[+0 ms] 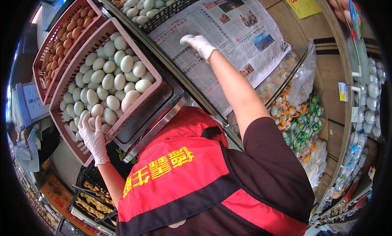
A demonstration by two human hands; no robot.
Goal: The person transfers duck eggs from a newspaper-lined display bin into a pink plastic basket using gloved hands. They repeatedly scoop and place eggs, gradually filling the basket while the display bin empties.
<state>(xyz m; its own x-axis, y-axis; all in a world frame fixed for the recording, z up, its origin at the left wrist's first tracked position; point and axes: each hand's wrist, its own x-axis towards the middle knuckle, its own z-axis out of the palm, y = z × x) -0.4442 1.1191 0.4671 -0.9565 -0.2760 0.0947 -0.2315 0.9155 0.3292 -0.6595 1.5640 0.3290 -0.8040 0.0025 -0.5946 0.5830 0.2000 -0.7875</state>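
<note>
A pink plastic crate [137, 50] full of pale green eggs [107, 81] tilts in front of me on the left. My left hand [93, 138], in a white glove, reaches over its near edge. Thumb and fingers lie around an egg at the near end; whether they grip it is unclear. Further right, my gloved right hand [200, 46] is stretched out over a spread newspaper [214, 30]. Its fingertips hold one pale egg [186, 40] above the printed sheet.
A second pink crate [95, 4] with brown eggs [65, 36] stands beyond. Under the near crate is a dark platform [131, 125] with a metal rim. A black basket [171, 13] of pale eggs borders the newspaper. Wrapped eggs [300, 119] lie right; a glass edge [171, 58] runs between.
</note>
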